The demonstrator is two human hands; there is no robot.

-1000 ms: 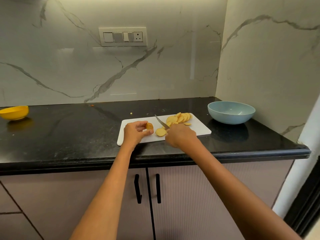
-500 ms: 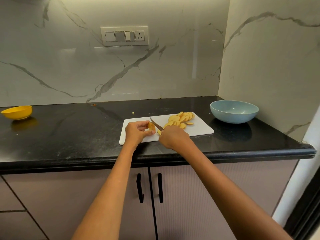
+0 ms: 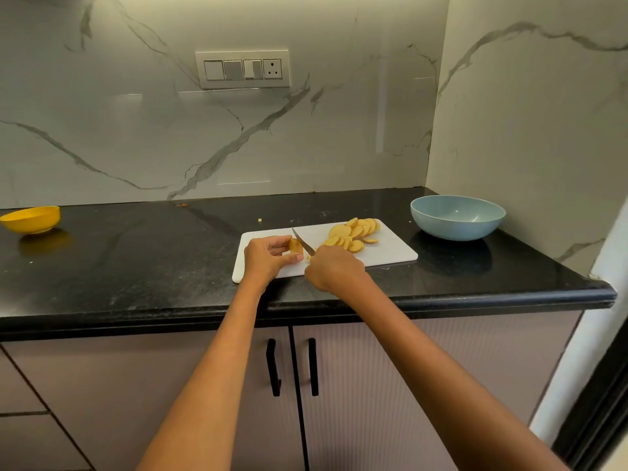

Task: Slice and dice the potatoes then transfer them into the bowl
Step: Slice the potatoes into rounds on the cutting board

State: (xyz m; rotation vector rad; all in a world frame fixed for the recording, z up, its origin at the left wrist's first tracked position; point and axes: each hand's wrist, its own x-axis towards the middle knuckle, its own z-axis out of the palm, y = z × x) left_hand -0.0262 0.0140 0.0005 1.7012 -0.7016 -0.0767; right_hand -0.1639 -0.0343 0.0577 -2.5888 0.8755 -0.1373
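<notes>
Basically the left hand (image 3: 268, 256) is pinching the last stub of potato (image 3: 295, 245) between thumb and fingertips at centre frame, likely keeping it steady and the fingers back from the blade. The right hand (image 3: 331, 268) is wrapping closed around the handle of a knife (image 3: 302, 242), handle hidden in the fist, and the blade is angling up and left so its edge is sitting right against the stub's cut face, apparently taking another slice. Finished slices (image 3: 353, 234) are lying in an overlapping heap to the right of the blade, toward the far right corner of the white cutting board (image 3: 390, 253), which looks like deliberate clearing of the cutting spot and staging toward the bowl. That blue bowl (image 3: 457, 217) is sitting at right of frame, just beyond the board's right end, not touching it, and looking empty. Nothing is diced yet, so the task is looking early. The board is lying near the front edge of a black stone counter (image 3: 136, 266), with a yellow bowl (image 3: 32, 219) well apart at far left and a tiny scrap (image 3: 260, 219) behind the board. Marble wall panels are meeting in a corner at upper right, a switch plate (image 3: 243, 69) is sitting at upper centre, and cabinet doors with black handles (image 3: 294, 367) are showing below.
</notes>
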